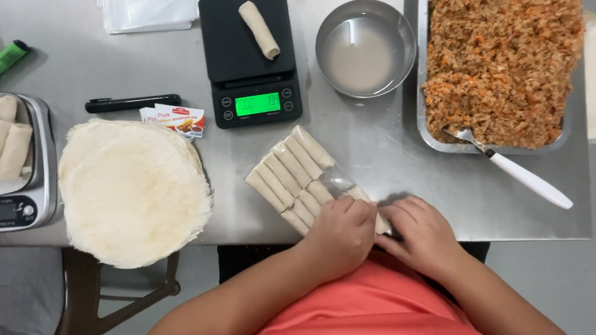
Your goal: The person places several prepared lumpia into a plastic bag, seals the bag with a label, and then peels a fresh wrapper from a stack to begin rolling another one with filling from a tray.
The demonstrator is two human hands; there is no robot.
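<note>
Both hands meet at the desk's near edge: left hand and right hand, fingers curled over the near end of a clear bag of rolls. How firmly they grip, I cannot tell. Rolls lie side by side, long axes slanting up-left to down-right. Wrappers sit left, scale behind, filling tray right, on steel.

Left hand and right hand are meeting at table edge, fingers curled, palms down, forearms converging.
</note>
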